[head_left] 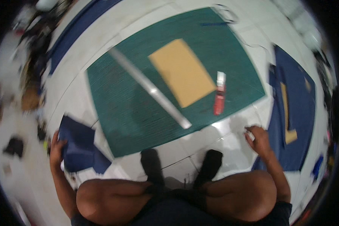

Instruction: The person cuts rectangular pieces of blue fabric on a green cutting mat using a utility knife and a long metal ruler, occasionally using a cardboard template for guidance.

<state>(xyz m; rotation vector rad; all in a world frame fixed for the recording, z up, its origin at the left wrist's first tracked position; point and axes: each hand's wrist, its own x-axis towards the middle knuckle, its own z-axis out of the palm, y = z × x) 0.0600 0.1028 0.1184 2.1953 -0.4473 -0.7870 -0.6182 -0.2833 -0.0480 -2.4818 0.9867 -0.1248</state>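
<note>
My left hand (57, 148) is at the lower left, its fingers closed on the edge of a folded dark-blue sheet (79, 145). My right hand (258, 139) hovers over the white tiles at the right, fingers bent and apart, with a pale gap between them and nothing I can make out held. A green cutting mat (128, 124) lies ahead of my feet. On it rest a tan rectangular card (182, 73), a long metal ruler (150, 88) lying slantwise, and a red utility knife (219, 98) close to the card's right corner. Motion blurs the picture slightly.
More dark-blue material (295, 101) lies at the right, with a narrow tan L-shaped piece (285, 113) on it. Another blue strip (73, 35) runs along the upper left. A thin cord (226, 14) loops beyond the mat. Clutter (32, 83) lines the left side.
</note>
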